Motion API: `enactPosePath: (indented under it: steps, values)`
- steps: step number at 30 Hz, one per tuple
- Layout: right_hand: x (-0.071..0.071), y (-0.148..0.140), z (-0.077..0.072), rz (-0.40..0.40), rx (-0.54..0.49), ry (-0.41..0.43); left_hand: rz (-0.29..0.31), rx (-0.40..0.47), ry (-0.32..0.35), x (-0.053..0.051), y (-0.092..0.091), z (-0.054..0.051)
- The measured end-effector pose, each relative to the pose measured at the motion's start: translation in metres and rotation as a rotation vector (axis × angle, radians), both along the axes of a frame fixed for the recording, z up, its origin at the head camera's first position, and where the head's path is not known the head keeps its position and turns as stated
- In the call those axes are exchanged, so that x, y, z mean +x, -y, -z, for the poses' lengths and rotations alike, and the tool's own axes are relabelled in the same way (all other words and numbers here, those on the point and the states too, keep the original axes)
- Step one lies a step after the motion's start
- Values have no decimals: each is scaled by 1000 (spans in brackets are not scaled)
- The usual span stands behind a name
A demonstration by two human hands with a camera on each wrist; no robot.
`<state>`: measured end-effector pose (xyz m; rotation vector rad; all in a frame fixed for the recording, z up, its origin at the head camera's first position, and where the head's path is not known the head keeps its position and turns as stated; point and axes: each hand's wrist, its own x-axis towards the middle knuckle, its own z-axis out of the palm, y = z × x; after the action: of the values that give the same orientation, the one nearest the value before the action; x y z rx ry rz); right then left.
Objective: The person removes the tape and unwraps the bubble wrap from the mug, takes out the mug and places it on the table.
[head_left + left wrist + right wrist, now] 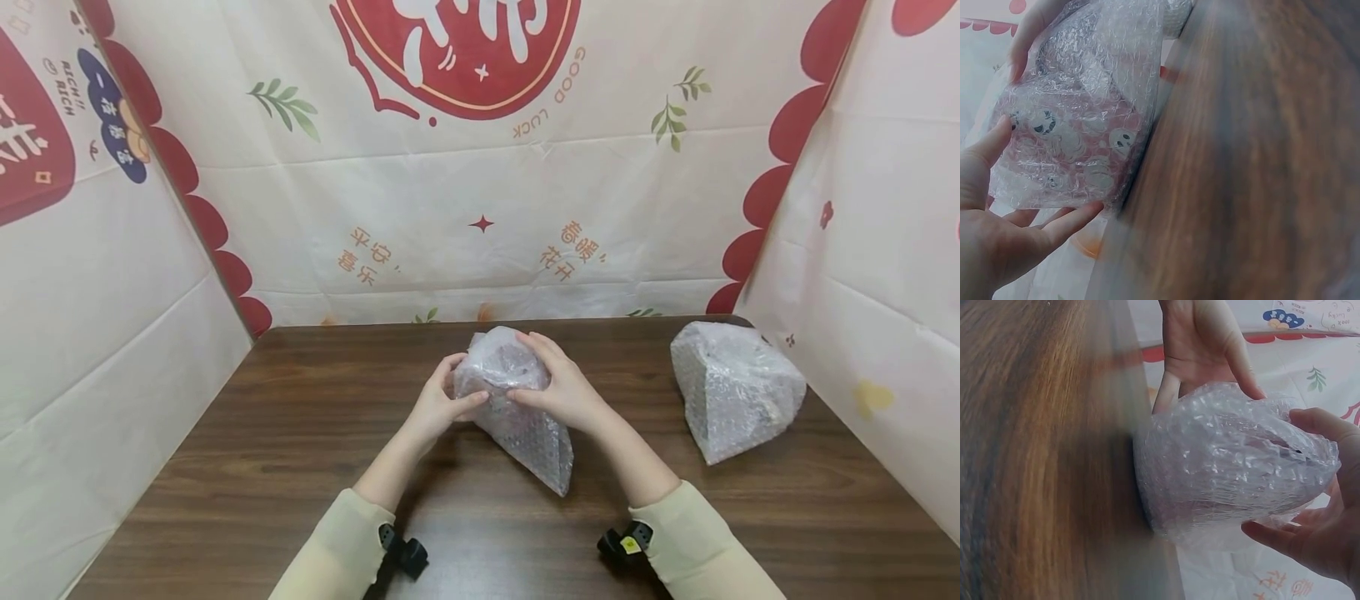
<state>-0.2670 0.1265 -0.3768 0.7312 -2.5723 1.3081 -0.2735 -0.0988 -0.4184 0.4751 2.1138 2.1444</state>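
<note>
A bundle in clear bubble wrap [528, 429] stands on the table in front of me, a loose corner of wrap pointing toward me. Through the plastic, the left wrist view shows a pink item [1072, 147] with white cartoon faces; its kind cannot be told. My left hand [438, 402] grips the bundle's left side, thumb in front and fingers behind and below. On the other side my right hand [566, 387] holds the upper part, thumb at the front and fingers over the top. In the right wrist view the folded wrap [1229, 462] hides the contents.
A second bubble-wrapped bundle [735, 387] sits at the right end of the brown wooden table [300, 467]. Printed cloth [465, 183] hangs behind and on both sides of the table. Each wrist carries a small black camera.
</note>
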Motion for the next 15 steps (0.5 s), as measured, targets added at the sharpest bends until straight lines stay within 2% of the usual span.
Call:
enactPosePath:
  steps: [5, 6, 8, 12, 13, 15]
  values:
    - [1, -1, -2, 0, 37, 15, 14, -14, 2, 0, 1, -1]
    - [1, -1, -3, 0, 44, 13, 21, -18, 8, 2, 1, -5]
    - [1, -2, -3, -1, 58, 5, 25, -22, 8, 2, 2, -6]
    - [1, -2, -6, 1, 89, -24, 42, -29, 13, 1, 4, -6]
    - [1, -2, -7, 4, 100, -34, 44, -31, 7, -2, 5, -2]
    - [1, -2, -8, 12, 126, -55, 54, -40, 5, -3, 8, -2]
